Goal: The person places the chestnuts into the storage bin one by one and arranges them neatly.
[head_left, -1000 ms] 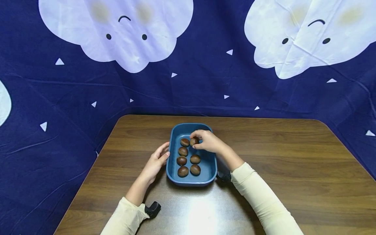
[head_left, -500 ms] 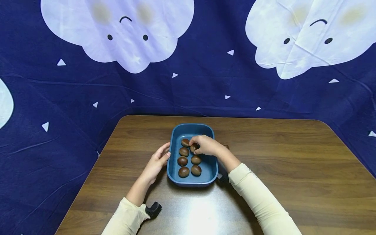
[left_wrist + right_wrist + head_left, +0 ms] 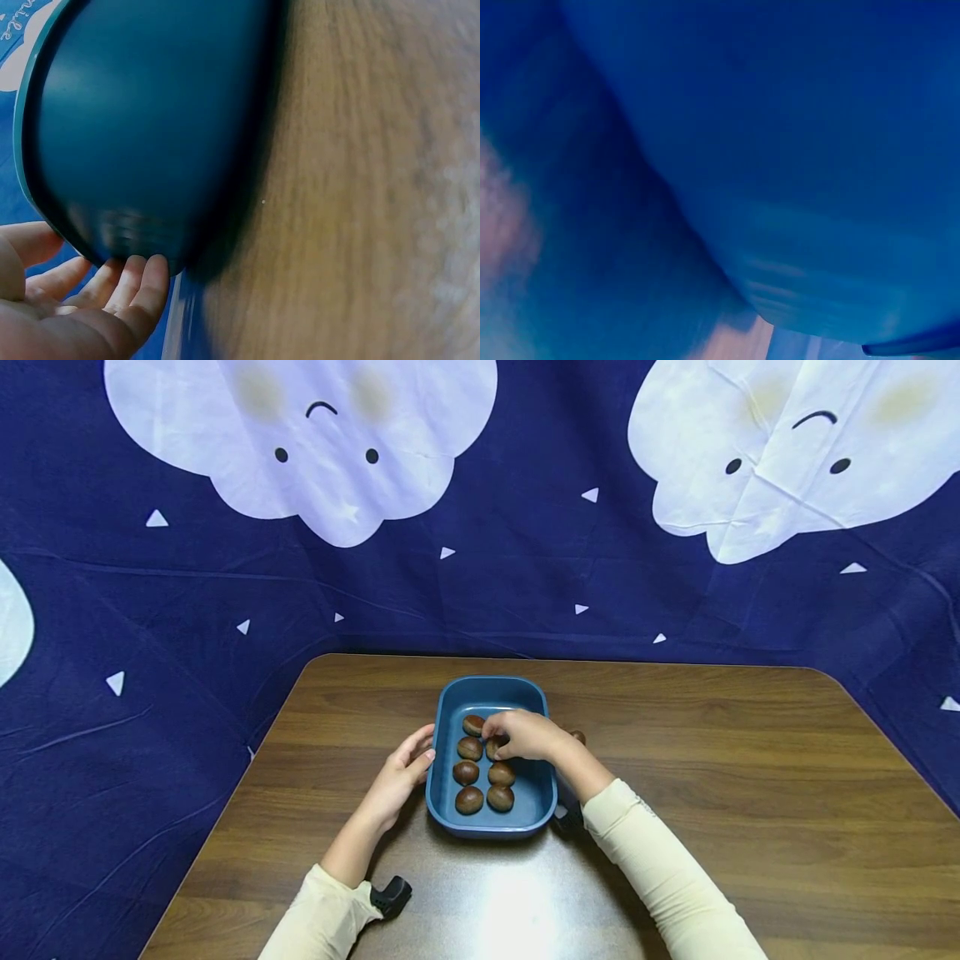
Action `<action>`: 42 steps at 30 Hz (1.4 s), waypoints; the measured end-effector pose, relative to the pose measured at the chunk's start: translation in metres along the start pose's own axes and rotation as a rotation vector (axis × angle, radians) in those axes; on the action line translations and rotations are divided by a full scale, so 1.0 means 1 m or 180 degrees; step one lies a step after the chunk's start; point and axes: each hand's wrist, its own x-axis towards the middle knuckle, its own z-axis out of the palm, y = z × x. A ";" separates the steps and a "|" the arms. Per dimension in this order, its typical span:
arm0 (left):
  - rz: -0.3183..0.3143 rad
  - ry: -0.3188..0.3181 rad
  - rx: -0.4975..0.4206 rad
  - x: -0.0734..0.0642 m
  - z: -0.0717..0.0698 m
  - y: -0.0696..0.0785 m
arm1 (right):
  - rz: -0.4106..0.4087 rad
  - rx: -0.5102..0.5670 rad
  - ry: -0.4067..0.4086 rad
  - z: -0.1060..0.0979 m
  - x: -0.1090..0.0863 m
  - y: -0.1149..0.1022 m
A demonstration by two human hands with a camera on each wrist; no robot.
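Observation:
A blue rectangular box (image 3: 491,832) on the table holds two columns of brown chestnuts, with a glossy chestnut (image 3: 468,800) at the near left. My right hand (image 3: 528,735) reaches into the box over its right rim. Its thumb and fingers pinch a chestnut (image 3: 491,747) in the right column, partly hidden by the hand. Just nearer in that column lies another chestnut (image 3: 502,773). Against the box's left wall rests my left hand (image 3: 397,777), fingers extended. In the left wrist view its fingertips touch the outer wall (image 3: 150,112). The right wrist view shows only the box wall (image 3: 795,187), blurred.
Beyond my right wrist, one more chestnut (image 3: 578,737) shows on the wooden table (image 3: 712,760). Black wrist cameras sit at both cuffs, the left camera (image 3: 392,897) low over the table. A dark blue cloud-print cloth (image 3: 525,577) hangs behind the table's far edge.
My right hand has come slightly nearer with the pinched chestnut. The two nearer chestnuts in that column have shifted a little toward the front. My left hand has stayed at the box.

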 end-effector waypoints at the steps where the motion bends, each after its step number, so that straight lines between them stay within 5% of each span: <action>1: 0.0002 -0.0002 0.0001 0.000 0.000 0.000 | -0.0010 0.0028 0.0011 0.000 0.000 0.001; 18: -0.0033 0.0004 0.0035 0.001 0.001 -0.001 | -0.0251 0.0919 0.0344 -0.008 -0.007 0.006; 25: -0.0028 -0.0014 0.0025 0.001 0.001 0.002 | -0.0363 0.1165 0.0679 -0.018 -0.017 0.013; 36: -0.0009 -0.0057 0.0010 0.000 0.001 0.002 | -0.0163 0.1296 0.1292 -0.027 -0.052 0.041; 42: -0.0025 -0.0023 0.0049 0.000 0.001 0.002 | 0.0041 0.1208 0.1362 -0.023 -0.069 0.057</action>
